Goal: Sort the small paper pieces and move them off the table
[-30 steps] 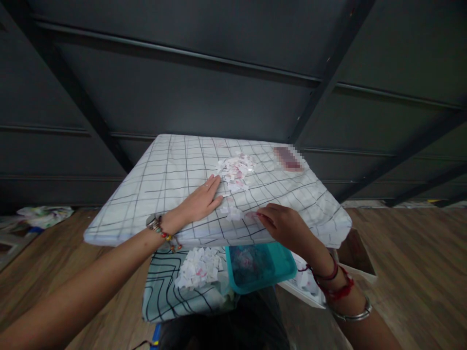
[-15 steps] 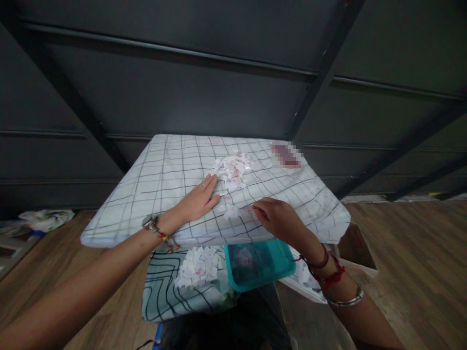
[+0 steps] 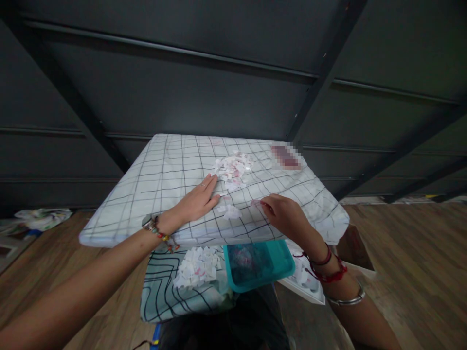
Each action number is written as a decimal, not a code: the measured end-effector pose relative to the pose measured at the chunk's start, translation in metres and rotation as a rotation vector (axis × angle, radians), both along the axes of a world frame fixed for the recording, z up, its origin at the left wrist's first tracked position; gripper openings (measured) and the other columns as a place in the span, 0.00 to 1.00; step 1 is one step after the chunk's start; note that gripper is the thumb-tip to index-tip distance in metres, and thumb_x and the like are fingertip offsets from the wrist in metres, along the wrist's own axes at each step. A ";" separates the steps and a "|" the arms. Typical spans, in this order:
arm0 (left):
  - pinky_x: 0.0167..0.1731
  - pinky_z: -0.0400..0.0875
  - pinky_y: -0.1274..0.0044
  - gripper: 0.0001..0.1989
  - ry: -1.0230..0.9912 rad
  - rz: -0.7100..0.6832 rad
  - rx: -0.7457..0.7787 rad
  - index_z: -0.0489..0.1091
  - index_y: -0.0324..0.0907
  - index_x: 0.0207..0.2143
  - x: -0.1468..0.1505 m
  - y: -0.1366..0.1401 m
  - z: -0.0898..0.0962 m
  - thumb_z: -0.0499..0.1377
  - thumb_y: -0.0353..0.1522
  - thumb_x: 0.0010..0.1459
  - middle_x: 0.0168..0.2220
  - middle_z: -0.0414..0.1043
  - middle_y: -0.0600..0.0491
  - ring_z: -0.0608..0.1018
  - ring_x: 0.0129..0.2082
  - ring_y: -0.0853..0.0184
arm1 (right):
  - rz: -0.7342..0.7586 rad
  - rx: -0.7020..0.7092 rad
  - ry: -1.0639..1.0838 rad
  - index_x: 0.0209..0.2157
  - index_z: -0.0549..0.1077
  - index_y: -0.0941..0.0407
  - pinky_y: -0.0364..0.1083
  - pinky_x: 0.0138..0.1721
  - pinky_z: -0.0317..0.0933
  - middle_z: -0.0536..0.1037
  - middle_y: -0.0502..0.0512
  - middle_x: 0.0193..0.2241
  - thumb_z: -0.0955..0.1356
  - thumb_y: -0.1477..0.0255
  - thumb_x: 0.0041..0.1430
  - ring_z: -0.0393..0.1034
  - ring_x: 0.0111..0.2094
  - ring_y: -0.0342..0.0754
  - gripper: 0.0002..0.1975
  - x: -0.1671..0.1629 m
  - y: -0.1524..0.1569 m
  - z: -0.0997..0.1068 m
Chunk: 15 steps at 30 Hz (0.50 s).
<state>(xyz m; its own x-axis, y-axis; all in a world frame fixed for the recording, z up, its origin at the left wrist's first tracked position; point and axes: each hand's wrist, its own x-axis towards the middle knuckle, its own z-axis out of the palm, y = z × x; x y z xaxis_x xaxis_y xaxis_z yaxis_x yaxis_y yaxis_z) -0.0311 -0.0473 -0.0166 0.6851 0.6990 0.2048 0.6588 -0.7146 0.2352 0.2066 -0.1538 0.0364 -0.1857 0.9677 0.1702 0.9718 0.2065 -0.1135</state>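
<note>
One palm down: my left hand [image 3: 196,199] flat on checked cloth [image 3: 171,170], fingers extended, gripping nothing; next, loose white scraps [image 3: 230,212], heaped paper scraps [image 3: 235,167] beyond; then a pinkish scrap [image 3: 256,202] over the cloth, fingertip-pinched by my right hand [image 3: 286,212].

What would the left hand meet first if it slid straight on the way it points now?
The left hand would most likely meet the heaped paper scraps just ahead of it on the checked cloth; whether it already touches the nearest ones is hard to tell.
</note>
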 end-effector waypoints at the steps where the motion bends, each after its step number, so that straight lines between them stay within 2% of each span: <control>1: 0.59 0.45 0.70 0.32 -0.002 -0.001 0.000 0.40 0.26 0.60 0.000 0.000 0.000 0.39 0.42 0.63 0.62 0.41 0.38 0.43 0.62 0.59 | -0.005 0.009 0.009 0.28 0.69 0.58 0.42 0.26 0.47 0.72 0.54 0.27 0.57 0.70 0.60 0.63 0.28 0.43 0.13 0.002 0.000 0.000; 6: 0.58 0.47 0.67 0.31 -0.017 0.001 0.002 0.38 0.31 0.61 -0.001 0.001 -0.002 0.39 0.42 0.63 0.63 0.40 0.42 0.44 0.62 0.59 | -0.020 0.022 0.037 0.28 0.69 0.58 0.42 0.26 0.47 0.72 0.53 0.27 0.58 0.72 0.59 0.63 0.28 0.42 0.11 0.008 -0.001 0.000; 15: 0.58 0.47 0.67 0.31 0.001 0.014 -0.012 0.39 0.30 0.61 0.001 0.000 0.000 0.39 0.42 0.62 0.63 0.40 0.41 0.43 0.62 0.59 | -0.001 -0.006 0.033 0.27 0.69 0.58 0.42 0.28 0.48 0.72 0.54 0.27 0.58 0.72 0.59 0.63 0.29 0.43 0.12 0.009 0.002 -0.003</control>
<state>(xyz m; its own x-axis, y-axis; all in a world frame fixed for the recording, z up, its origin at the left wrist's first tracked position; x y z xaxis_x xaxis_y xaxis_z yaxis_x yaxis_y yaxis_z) -0.0298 -0.0473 -0.0165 0.6753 0.7111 0.1956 0.6692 -0.7023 0.2427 0.2156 -0.1516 0.0330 -0.1795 0.9689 0.1706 0.9677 0.2051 -0.1463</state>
